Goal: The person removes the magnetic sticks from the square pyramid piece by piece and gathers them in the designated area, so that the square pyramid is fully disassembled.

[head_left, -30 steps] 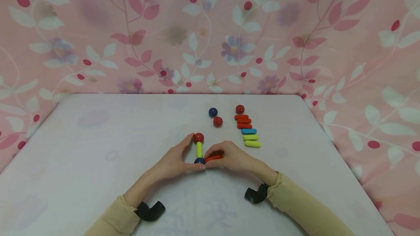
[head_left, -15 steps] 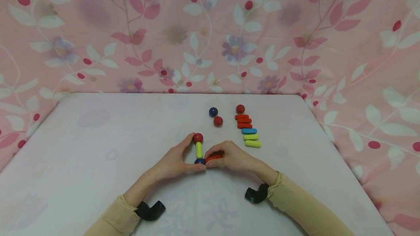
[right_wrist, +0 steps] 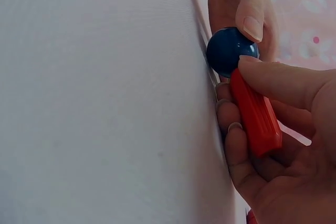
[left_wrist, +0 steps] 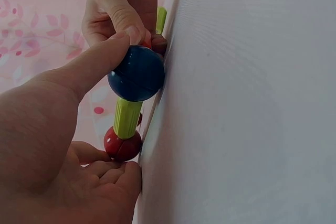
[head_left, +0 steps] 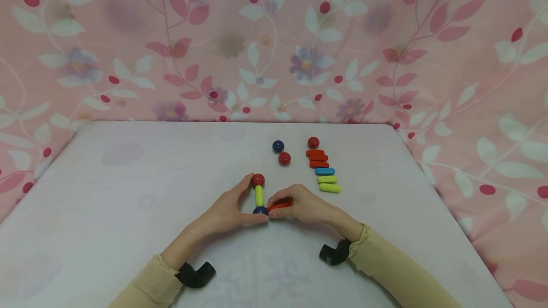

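Between thumb and fingers, my left hand [head_left: 227, 209] holds a joined piece: a red ball [head_left: 258, 180], a yellow-green rod [head_left: 259, 196] and a dark blue ball [head_left: 260, 210]. The thumb presses on the blue ball [left_wrist: 136, 73], while the fingers touch the red ball [left_wrist: 123, 144]. My right hand [head_left: 303, 205] pinches a red rod [right_wrist: 255, 111] between thumb and curled fingers. One end of this rod meets the right side of the blue ball [right_wrist: 231, 52]; whether it sits in a hole is hidden.
Beyond my hands lie a loose blue ball [head_left: 278, 146] and two red balls, one nearer [head_left: 284, 158]. To the right, several short red rods [head_left: 318, 158], a light blue rod [head_left: 325, 171] and two yellow-green rods [head_left: 329, 187] form a column on the white table [head_left: 128, 179].
Almost nothing differs. The red ball end of the joined piece has shifted very slightly left; both hands keep their grip.
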A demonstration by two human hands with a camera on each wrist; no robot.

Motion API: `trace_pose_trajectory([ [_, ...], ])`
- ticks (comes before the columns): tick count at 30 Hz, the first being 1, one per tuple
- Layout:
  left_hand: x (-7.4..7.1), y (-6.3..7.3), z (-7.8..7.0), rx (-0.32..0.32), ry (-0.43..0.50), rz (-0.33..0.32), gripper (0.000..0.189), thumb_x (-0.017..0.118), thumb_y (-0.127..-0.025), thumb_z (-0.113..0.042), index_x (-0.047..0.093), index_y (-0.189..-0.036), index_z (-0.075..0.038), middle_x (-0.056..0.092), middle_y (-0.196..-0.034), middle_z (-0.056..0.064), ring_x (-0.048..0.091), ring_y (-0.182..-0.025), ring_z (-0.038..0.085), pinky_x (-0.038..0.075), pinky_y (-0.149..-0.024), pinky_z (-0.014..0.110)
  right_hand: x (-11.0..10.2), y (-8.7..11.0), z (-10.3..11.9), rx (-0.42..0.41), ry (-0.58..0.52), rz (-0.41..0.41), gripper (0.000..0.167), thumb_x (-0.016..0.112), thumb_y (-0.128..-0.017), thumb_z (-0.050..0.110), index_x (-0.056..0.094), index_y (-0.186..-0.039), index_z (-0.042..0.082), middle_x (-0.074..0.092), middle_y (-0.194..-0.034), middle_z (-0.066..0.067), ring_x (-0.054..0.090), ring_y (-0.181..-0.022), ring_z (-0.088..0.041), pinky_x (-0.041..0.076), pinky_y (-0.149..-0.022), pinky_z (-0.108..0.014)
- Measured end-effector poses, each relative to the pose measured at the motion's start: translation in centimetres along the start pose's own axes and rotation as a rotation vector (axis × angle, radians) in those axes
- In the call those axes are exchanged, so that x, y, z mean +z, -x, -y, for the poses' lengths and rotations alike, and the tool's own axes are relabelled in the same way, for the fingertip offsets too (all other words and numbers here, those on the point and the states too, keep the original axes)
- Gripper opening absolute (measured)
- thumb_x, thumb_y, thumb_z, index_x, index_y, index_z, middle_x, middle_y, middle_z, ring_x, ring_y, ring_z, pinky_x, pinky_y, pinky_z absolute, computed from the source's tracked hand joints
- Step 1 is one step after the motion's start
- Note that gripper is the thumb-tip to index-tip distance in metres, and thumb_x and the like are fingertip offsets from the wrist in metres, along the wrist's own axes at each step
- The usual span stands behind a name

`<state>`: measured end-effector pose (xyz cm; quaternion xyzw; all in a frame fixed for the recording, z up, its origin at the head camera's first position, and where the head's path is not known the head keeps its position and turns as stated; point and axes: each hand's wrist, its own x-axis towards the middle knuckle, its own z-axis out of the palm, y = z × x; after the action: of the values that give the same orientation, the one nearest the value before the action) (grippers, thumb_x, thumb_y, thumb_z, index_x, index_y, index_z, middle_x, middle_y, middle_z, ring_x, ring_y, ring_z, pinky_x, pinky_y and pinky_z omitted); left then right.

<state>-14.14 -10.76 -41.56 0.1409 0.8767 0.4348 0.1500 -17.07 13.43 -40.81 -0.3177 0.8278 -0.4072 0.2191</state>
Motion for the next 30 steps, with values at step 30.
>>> trace_pose_trajectory([
  [30, 0.1, 0.1, 0.1, -0.014, 0.014, 0.014, 0.113, 0.083, -0.075, -0.054, 0.019, -0.161, -0.019, 0.024, -0.166, 0.003, 0.025, -0.152, 0.025, 0.032, -0.118, 0.05, -4.5, 8.5, -4.3, 0.165, 0.085, -0.342, 0.027, 0.078, -0.087, 0.024, 0.074, -0.114, 0.021, 0.068, -0.107, 0.004, 0.059, -0.104, -0.021, 0.055, -0.084, -0.022],
])
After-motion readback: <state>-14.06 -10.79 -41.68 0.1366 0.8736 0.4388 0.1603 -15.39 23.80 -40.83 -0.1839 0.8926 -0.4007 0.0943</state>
